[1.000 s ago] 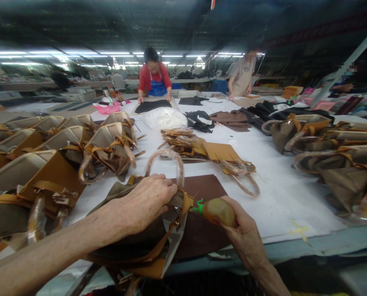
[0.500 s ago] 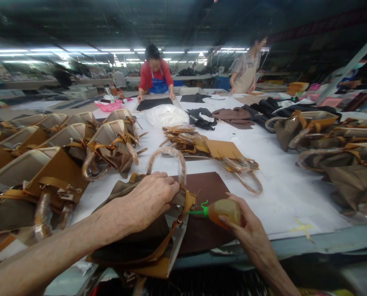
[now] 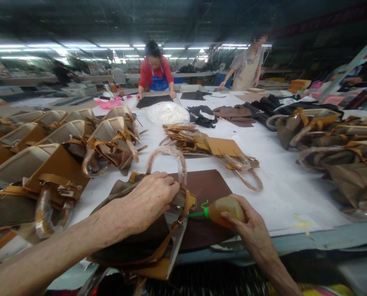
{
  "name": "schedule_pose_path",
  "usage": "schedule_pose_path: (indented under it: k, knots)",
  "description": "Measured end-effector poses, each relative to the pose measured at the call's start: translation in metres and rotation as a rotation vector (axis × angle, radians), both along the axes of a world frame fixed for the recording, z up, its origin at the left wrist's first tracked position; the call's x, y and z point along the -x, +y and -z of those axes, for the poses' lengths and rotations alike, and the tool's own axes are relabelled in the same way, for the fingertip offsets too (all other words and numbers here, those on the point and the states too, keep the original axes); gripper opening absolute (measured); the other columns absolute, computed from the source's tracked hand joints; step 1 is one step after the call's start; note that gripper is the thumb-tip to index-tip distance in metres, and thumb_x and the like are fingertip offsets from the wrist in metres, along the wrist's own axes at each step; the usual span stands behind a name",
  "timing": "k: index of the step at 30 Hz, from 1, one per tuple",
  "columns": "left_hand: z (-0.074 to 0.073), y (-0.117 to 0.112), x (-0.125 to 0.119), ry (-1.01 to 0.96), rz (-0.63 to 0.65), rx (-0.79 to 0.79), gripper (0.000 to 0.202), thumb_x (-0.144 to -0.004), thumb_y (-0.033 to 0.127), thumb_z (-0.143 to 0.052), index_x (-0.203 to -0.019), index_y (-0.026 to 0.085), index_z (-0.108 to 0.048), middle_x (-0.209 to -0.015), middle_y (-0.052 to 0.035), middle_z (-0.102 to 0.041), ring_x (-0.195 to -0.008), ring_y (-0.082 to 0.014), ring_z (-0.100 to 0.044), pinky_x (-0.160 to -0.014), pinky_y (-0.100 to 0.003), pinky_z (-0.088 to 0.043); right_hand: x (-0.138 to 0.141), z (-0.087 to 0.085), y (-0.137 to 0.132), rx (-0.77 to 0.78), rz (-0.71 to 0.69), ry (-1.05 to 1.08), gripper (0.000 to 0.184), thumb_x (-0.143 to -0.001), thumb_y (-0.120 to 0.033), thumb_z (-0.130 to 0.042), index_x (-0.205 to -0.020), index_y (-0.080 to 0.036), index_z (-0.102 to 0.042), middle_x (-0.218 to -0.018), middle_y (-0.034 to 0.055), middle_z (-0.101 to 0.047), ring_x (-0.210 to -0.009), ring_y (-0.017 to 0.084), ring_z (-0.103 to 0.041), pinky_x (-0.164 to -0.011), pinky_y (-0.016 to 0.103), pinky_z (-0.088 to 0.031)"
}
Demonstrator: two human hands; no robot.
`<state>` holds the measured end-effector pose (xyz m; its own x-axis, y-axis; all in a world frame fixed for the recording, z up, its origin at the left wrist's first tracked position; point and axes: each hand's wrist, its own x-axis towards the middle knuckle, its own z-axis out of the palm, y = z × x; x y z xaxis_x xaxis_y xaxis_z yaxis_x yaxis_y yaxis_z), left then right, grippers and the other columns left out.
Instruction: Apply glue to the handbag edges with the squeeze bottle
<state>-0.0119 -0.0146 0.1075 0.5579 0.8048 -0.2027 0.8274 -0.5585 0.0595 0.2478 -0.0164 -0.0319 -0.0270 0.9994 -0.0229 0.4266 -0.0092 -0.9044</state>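
My left hand [image 3: 154, 195] is closed on the upper edge of an olive-brown handbag [image 3: 140, 242] with tan trim, close to its plastic-wrapped handle [image 3: 168, 154]. The bag lies tilted at the table's front edge, partly hidden under my forearm. In my right hand [image 3: 248, 218] is a squeeze bottle [image 3: 225, 210] of amber liquid, held on its side. Its green nozzle points left, and the tip reaches the bag's edge beside the tan tab; whether it touches cannot be made out. Beneath the nozzle lies a dark brown sheet [image 3: 208, 185].
Rows of similar handbags [image 3: 44, 164] stand at left, and more bags [image 3: 340, 160] lie at right. Tan bag parts with handles [image 3: 223, 150] sit mid-table. Behind them are a white plastic bundle [image 3: 168, 113] and dark fabric pieces [image 3: 233, 113]. Two people [image 3: 155, 74] work across the table.
Both hands, the bag and the bottle stay almost in place. The view tilts slightly. Across the table, the person at right has reached an arm out to the left.
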Motion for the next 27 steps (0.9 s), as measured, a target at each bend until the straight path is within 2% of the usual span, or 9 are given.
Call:
schedule_pose_path:
  k: [11,16,22,27]
  knots:
    - [0.005,-0.006,0.001,-0.012,0.021,-0.024,0.013,-0.080,0.017,-0.053,-0.093,0.015,-0.053,-0.095,-0.0074,-0.057,-0.092,-0.0245,-0.050,-0.081,-0.039,-0.042,0.003,0.001,-0.005,0.027,0.024,0.029,0.047,-0.066,-0.050,-0.065,-0.101,-0.020,-0.055,-0.091,0.0033,-0.061,-0.089,0.025,-0.055,-0.076,0.033,-0.045]
    - [0.011,-0.013,0.005,-0.033,0.038,-0.066,0.018,-0.079,0.012,-0.046,-0.095,0.015,-0.051,-0.098,-0.0072,-0.055,-0.093,-0.0235,-0.048,-0.085,-0.040,-0.041,0.002,0.001,-0.007,0.053,0.006,0.060,0.044,-0.066,-0.047,-0.066,-0.099,-0.020,-0.056,-0.091,0.0022,-0.061,-0.087,0.024,-0.056,-0.078,0.033,-0.045]
    - [0.013,-0.018,0.007,-0.019,0.055,-0.073,0.022,-0.076,0.012,-0.050,-0.098,0.015,-0.050,-0.100,-0.0071,-0.054,-0.098,-0.0230,-0.046,-0.091,-0.038,-0.038,0.003,0.002,-0.013,0.090,0.035,0.092,0.045,-0.067,-0.048,-0.065,-0.101,-0.020,-0.054,-0.091,0.0021,-0.061,-0.089,0.025,-0.055,-0.077,0.032,-0.044]
    - [0.015,-0.017,0.005,0.001,0.054,-0.074,0.026,-0.074,0.014,-0.055,-0.100,0.014,-0.050,-0.101,-0.0075,-0.054,-0.100,-0.0233,-0.046,-0.094,-0.038,-0.036,0.003,0.002,-0.021,0.159,0.007,0.093,0.049,-0.066,-0.049,-0.066,-0.104,-0.021,-0.052,-0.093,0.0018,-0.060,-0.089,0.025,-0.055,-0.077,0.032,-0.044]
